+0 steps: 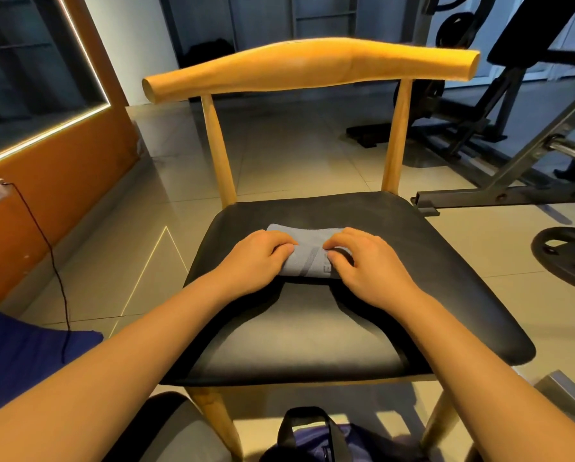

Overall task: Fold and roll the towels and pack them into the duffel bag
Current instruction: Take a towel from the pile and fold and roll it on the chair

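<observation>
Towel (pixel 307 258): grey, folded small, lies on the black seat of the chair (pixel 429 278), at its middle.

Left hand (pixel 254 260): palm down, fingers curled onto the towel's left end, gripping the cloth.

Right hand (pixel 367 261): palm down, fingers curled over the right end, gripping likewise.

Both forearms are bare. They reach forward over the seat's near edge and converge on the towel.

Bag (pixel 312 438): dark, strap arched up, on the floor under the seat's near edge.

Weight plate (pixel 566 258): on the floor, right of the chair.
</observation>
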`<state>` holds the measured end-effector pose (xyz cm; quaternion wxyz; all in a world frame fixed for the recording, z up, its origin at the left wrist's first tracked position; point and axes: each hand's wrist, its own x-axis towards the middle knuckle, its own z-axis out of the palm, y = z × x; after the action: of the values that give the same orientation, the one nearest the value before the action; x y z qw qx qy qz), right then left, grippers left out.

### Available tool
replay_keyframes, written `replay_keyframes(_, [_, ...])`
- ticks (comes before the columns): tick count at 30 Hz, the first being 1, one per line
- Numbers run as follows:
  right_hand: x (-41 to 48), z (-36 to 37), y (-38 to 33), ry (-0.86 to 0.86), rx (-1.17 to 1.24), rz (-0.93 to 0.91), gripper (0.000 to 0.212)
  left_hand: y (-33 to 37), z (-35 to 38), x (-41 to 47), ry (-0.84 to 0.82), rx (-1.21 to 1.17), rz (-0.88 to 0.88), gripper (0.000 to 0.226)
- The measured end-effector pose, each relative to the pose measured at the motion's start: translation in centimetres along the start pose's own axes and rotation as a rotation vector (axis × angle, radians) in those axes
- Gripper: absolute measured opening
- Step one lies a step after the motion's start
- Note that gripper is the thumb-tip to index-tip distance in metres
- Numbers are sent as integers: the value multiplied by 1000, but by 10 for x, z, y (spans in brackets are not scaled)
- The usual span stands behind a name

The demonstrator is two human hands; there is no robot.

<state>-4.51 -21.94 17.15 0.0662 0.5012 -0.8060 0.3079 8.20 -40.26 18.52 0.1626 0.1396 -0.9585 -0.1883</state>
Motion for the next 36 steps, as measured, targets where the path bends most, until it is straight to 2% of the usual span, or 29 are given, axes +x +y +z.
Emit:
replay_keyframes(3, [11,4,8,-25,30,83,21,2,0,-4,193,24,116,17])
replay_keyframes(4, [14,6,10,-27,23,107,24,0,1,-5,212,51,165,17])
replay_keyframes(7, [19,11,11,39,-26,103,23,-6,7,-5,182,131,192,23])
replay_keyframes(10, [19,8,9,144,-48,-30,16,-10,12,0,193,121,169,23])
replay_keyframes(12, [18,5,10,102,-90,-97,17,-8,13,8,175,89,116,24])
replay_keyframes(15, [23,10,16,63,-144,-78,21,-3,11,20,154,80,17,28])
replay_keyframes(18, [32,14,22,52,-125,-14,26,-1,14,17,221,124,154,31])
replay_keyframes(21, [38,14,23,36,-106,29,28,-9,22,11,147,213,240,41])
replay_keyframes(26, [38,12,17,165,-63,-78,17,-19,24,28,59,193,162,46])
replay_keyframes(29, [43,14,18,121,-108,-81,15,-22,21,44,-9,128,122,48])
replay_keyframes(36, [57,23,30,-73,-104,29,33,-20,10,72,-225,125,-8,43])
